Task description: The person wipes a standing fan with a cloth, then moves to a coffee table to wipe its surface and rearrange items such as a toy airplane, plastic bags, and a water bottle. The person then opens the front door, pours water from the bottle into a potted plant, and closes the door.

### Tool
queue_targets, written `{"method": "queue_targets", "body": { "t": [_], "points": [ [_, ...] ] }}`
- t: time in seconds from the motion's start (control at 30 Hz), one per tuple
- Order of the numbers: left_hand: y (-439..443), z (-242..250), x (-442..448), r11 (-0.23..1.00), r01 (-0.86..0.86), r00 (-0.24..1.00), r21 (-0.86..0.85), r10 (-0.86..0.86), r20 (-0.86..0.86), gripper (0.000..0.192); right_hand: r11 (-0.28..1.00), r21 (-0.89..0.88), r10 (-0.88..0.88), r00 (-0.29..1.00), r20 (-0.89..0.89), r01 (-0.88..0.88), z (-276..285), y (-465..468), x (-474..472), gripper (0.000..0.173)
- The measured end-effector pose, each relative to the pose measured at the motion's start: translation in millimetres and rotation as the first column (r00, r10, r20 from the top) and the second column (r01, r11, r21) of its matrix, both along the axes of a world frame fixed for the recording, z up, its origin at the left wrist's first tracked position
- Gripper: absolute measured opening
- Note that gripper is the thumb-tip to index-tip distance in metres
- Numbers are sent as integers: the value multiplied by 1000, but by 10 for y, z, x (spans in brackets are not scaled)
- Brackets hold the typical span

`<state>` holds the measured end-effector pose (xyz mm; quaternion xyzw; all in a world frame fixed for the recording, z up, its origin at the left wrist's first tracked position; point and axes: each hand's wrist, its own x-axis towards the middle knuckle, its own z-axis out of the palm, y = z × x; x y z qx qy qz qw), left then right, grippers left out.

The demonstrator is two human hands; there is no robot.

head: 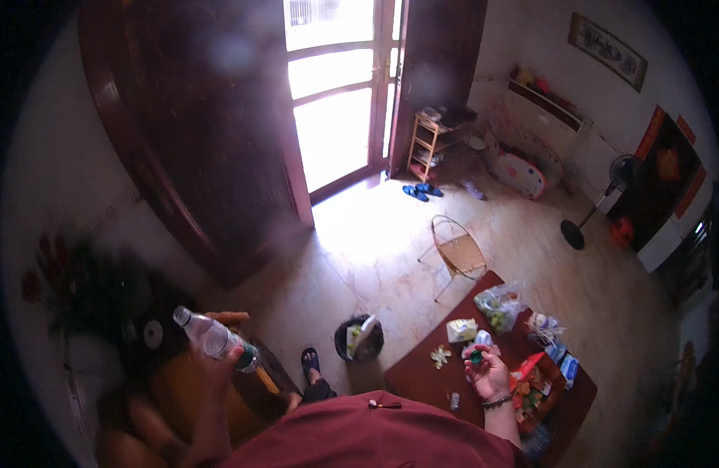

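At the left, my left hand (222,365) grips a clear plastic bottle (216,337) around its lower part, near the green label. The bottle is tilted, its uncapped mouth pointing up and left. I cannot tell whether any liquid is inside. Over the table, my right hand (491,377) is palm up and holds a small green bottle cap (476,356) at its fingertips. A dark beaded bracelet (497,402) circles that wrist. Beneath and beside this hand is the red-brown table (421,374), partly hidden by my maroon shirt (365,436).
Peels (440,356), a tissue pack (462,330), a bag of green fruit (500,310) and a red tray of wrapped items (532,395) lie on the table. Nearby stand a trash bin (342,345), a wicker chair (462,254) and a floor fan (593,207). Blue slippers (416,193) lie near the glazed door (333,134).
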<state>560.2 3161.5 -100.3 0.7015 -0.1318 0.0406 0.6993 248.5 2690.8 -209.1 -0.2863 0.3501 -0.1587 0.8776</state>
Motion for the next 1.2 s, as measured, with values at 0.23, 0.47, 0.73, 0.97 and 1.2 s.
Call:
{"method": "queue_targets", "body": {
  "t": [0.23, 0.47, 0.73, 0.97, 1.2],
  "points": [
    [511, 127, 1285, 997, -23, 995, 71, 16, 98, 63, 997, 22, 80, 996, -36, -80, -106, 348, 2044, 25],
    [798, 343, 2168, 981, -95, 991, 167, 77, 112, 62, 970, -41, 243, 968, 59, -241, -77, 769, 3579, 25],
    [450, 191, 2662, 988, 52, 998, 145, -56, 28, 64, 984, 96, 153, 988, -30, -150, -374, 458, 3949, 24],
    [-335, 153, 3330, 963, 189, 980, 190, -197, 25, 63, 991, 113, 58, 993, 99, -69, -527, -89, 4640, 21],
    [-1793, 184, 4300, 978, 208, 975, 22, -209, 70, 93, 991, 131, -21, 996, 82, 10, -666, -1219, 5514, 9]
  ]
}}
